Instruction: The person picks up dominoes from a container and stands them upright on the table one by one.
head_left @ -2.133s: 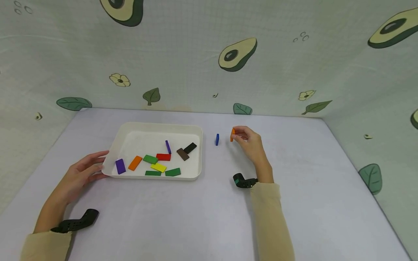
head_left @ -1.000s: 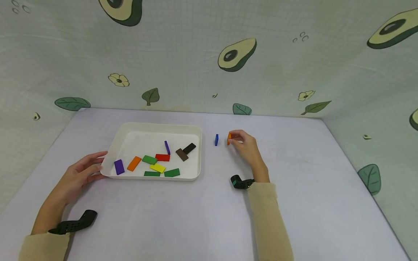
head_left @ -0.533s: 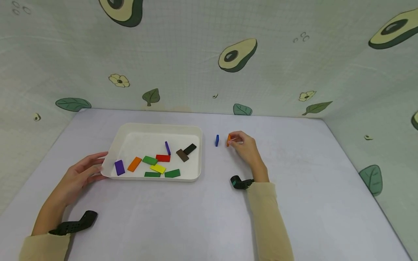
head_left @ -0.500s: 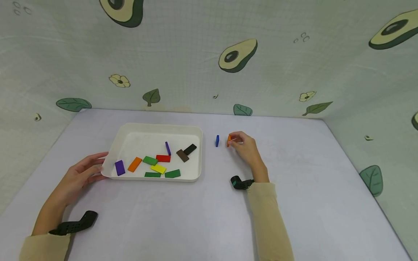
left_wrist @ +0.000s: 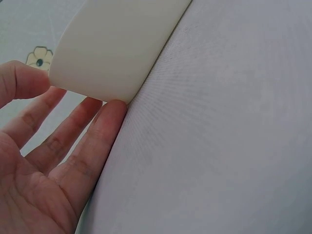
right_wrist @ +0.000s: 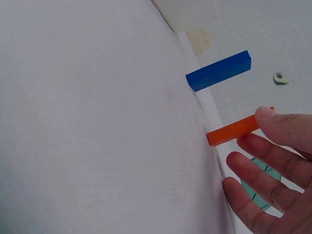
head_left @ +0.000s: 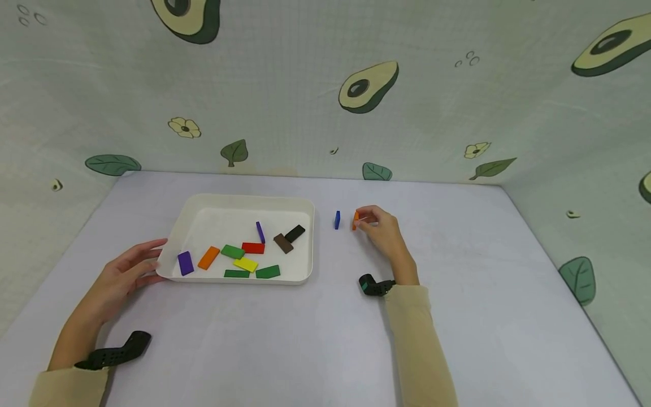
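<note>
My right hand [head_left: 382,230] pinches an orange domino [right_wrist: 231,132] between thumb and index finger. The domino stands on end on the white table, its lower end at the surface. A blue domino [head_left: 337,220] stands upright just left of it, with a small gap between them. At the left, my left hand [head_left: 121,278] touches the near-left corner of a white tray [head_left: 239,281] with extended fingers. In the left wrist view its thumb and fingertips lie against the tray's outer wall [left_wrist: 105,53].
Loose dominoes are spread in the tray: purple [head_left: 186,263], orange [head_left: 208,258], green [head_left: 268,272], yellow [head_left: 246,264], red [head_left: 252,247], brown [head_left: 283,243] and black [head_left: 295,233]. A cloth wall [head_left: 285,113] with avocado prints rises behind the table.
My right hand has carried the orange domino left and slightly nearer, closer to the blue domino, and has since held almost still. The left hand and tray stay in place.
</note>
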{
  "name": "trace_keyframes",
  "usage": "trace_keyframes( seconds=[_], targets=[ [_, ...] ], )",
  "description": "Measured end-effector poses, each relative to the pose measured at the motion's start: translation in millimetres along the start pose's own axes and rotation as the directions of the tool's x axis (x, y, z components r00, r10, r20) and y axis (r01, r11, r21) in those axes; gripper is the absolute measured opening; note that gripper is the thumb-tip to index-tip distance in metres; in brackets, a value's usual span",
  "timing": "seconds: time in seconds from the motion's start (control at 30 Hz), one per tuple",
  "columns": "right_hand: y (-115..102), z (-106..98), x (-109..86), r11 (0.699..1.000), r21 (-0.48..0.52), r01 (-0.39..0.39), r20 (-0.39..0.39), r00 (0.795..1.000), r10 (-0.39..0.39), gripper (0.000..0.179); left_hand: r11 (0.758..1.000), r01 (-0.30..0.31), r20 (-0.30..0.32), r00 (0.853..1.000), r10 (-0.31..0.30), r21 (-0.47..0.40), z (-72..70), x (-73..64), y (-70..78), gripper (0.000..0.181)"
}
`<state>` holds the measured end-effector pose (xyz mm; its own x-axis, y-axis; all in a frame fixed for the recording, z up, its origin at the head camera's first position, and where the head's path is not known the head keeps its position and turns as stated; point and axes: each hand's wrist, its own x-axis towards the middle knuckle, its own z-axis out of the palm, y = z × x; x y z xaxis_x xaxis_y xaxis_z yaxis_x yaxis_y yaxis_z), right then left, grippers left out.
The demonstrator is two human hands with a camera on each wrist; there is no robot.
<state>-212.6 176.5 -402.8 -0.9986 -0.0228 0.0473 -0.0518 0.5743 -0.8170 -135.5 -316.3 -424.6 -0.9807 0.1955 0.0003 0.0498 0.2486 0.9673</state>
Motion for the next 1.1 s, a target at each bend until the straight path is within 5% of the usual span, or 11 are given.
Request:
trace_keyframes(
  seconds=[0.37, 0.63, 1.1],
  targets=[
    [-0.2, -1.7, -0.8, 1.0, -0.013, -0.01, 0.011, 1.0, 0.011, 0.03, 1.0, -0.012, 0.006, 1.0, 0.012, 0.002, 0.0, -0.5, 0.4, 0.044],
    [0.2, -1.5, -1.3, 1.0, -0.006, -0.013, 0.005, 1.0, 0.013, 0.029, 0.996, -0.029, 0.024, 0.999, 0.031, -0.086, -1.2, 0.9, -3.8, 0.043],
    [0.9, -1.1, -0.9, 1.0, 0.003, 0.008, 0.003, 1.0, -0.008, 0.03, 1.0, -0.023, 0.011, 1.0, 0.023, -0.011, -0.7, -0.2, 0.3, 0.044]
  ],
)
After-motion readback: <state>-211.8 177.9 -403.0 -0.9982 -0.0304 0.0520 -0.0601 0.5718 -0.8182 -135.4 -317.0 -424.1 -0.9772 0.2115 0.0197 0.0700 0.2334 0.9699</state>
